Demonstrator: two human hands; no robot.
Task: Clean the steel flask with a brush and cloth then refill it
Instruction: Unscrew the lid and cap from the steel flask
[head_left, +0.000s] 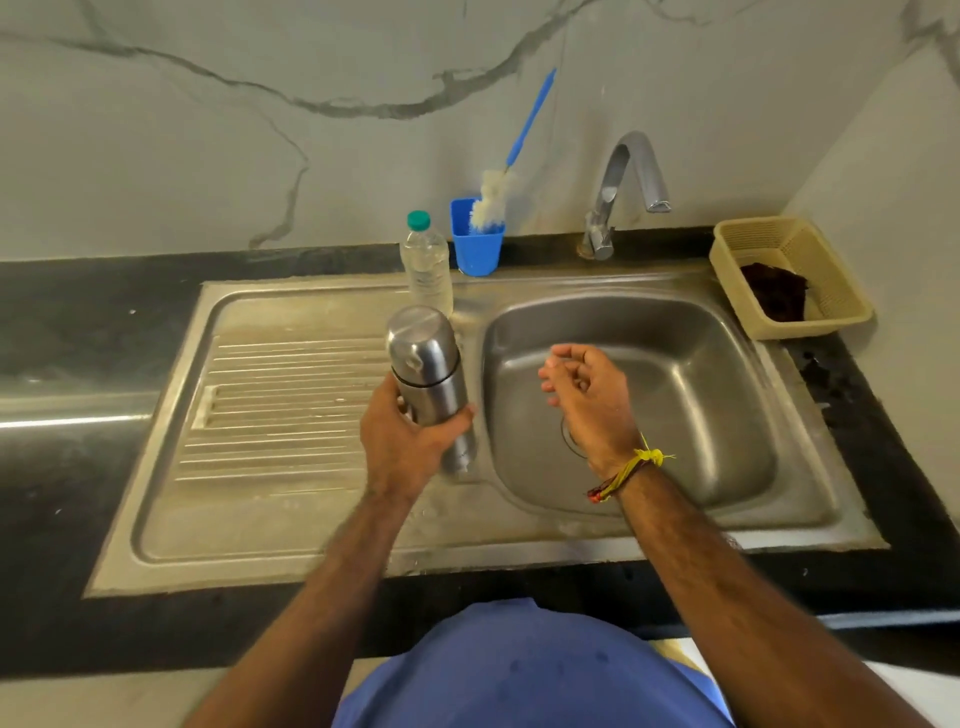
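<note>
My left hand grips the steel flask round its lower body and holds it upright, cap on, at the ridge between the drainboard and the basin. My right hand hovers over the sink basin with relaxed fingers, holding nothing. A bottle brush with white bristles and a blue handle stands in a blue cup against the back wall. A dark brown cloth lies in a beige basket at the right.
A clear plastic water bottle with a green cap stands just behind the flask. The chrome tap rises behind the basin, with no water running. The ribbed drainboard lies to the left, with black countertop around the sink.
</note>
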